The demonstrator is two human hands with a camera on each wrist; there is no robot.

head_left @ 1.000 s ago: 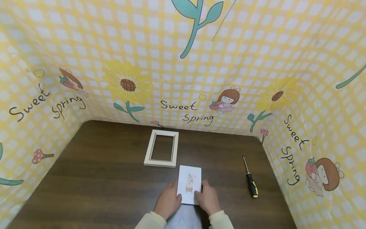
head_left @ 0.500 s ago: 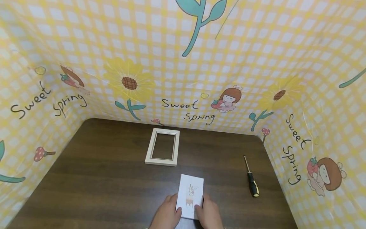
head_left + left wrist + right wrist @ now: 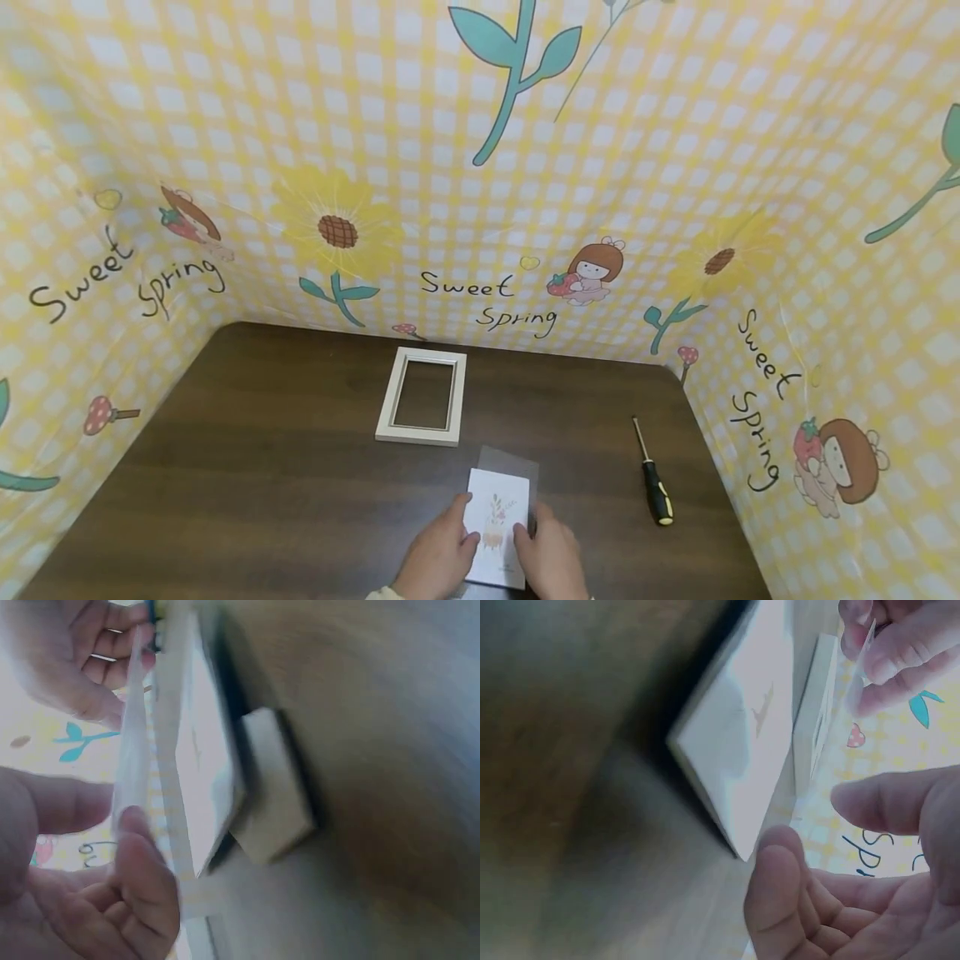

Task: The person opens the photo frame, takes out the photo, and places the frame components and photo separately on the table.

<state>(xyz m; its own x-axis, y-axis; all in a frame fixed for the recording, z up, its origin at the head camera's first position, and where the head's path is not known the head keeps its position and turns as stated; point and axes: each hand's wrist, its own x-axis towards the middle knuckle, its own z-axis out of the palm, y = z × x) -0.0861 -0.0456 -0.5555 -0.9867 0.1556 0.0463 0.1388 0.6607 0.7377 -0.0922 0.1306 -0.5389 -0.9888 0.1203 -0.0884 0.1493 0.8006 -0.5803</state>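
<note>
A thin clear sheet (image 3: pixel 510 461) shows as a grey film past the top right of a white card (image 3: pixel 495 521) printed with a potted plant. My left hand (image 3: pixel 438 550) pinches the sheet (image 3: pixel 133 750) by its edge, above the card (image 3: pixel 204 746), in the left wrist view. My right hand (image 3: pixel 551 554) is at the card's right side in the head view. In the right wrist view its thumb and fingers stand apart, with nothing between them. The card (image 3: pixel 739 727) lies flat and tops a tan piece (image 3: pixel 274 799) that juts out beneath it.
A cream picture frame (image 3: pixel 387 417) lies on the dark wooden table (image 3: pixel 247 467), beyond my hands. To the right is a screwdriver (image 3: pixel 656 483) with a black and yellow handle. Yellow checked cloth (image 3: pixel 450 208) walls in the back and sides.
The card has come closer to me. The clear sheet has come into sight past its top right edge, and my left hand now holds that sheet. The frame and screwdriver stay put.
</note>
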